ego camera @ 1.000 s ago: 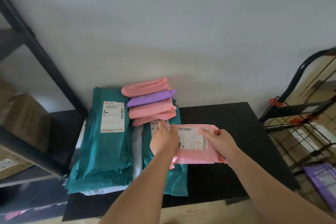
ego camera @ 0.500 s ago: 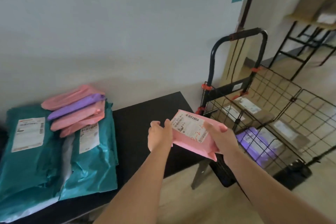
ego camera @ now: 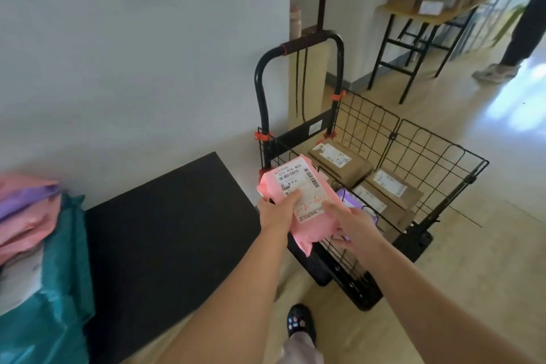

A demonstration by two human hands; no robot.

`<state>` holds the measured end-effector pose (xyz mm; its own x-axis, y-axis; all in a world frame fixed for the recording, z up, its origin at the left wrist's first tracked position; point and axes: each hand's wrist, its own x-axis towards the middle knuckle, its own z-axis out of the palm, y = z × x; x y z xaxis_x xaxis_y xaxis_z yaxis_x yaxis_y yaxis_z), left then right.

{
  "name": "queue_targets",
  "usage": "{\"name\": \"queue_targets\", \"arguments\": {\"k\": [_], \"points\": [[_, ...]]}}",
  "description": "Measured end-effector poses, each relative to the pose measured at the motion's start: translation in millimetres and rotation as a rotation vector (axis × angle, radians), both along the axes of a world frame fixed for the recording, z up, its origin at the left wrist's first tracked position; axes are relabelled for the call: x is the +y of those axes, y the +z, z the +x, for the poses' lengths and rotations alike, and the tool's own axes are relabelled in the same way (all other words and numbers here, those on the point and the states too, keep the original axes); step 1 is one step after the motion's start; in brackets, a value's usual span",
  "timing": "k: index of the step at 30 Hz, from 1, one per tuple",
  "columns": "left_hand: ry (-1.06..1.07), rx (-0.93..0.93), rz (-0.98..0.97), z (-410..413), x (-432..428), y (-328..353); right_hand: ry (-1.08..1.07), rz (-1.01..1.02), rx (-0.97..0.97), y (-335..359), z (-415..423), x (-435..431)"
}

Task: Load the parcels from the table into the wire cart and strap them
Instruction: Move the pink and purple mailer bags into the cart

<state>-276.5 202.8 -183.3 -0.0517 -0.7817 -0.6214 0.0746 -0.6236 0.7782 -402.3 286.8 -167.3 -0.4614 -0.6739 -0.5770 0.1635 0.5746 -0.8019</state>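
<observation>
A pink parcel [ego camera: 307, 204] with a white shipping label hangs over the near edge of the black wire cart [ego camera: 419, 151]. My left hand [ego camera: 276, 211] grips its left side, thumb on the label. My right hand [ego camera: 354, 228] holds its right side from below. Inside the cart lie brown cardboard boxes [ego camera: 342, 163] and a purple parcel [ego camera: 351, 201]. On the black table [ego camera: 165, 225], at the far left, sit pink and purple parcels [ego camera: 26, 210] stacked on teal parcels [ego camera: 56, 304].
The cart's black handle [ego camera: 310, 41] rises against the white wall. A second table [ego camera: 419, 24] with cardboard boxes stands at the back right, and another person's leg and shoe [ego camera: 499, 68] are beside it. My own black shoe [ego camera: 300, 322] is on the floor below.
I have turned right and carried the pink parcel off the table to the cart's near edge. The stack of parcels has slid to the left edge of view.
</observation>
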Motion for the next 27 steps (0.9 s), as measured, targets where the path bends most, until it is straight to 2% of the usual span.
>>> {"name": "queue_targets", "arguments": {"k": [11,22,27], "points": [[-0.036,0.060,-0.015,-122.2,-63.3,-23.7,0.049,0.003,0.212,-14.5,-120.2,-53.9],[-0.199,0.064,0.007,-221.0,-126.1,-33.2,0.037,0.112,0.275,-23.9,-215.5,-118.7],[-0.213,0.049,0.022,-248.6,-137.9,-43.6,0.127,0.119,0.329,-31.7,-243.2,-132.4]]}}
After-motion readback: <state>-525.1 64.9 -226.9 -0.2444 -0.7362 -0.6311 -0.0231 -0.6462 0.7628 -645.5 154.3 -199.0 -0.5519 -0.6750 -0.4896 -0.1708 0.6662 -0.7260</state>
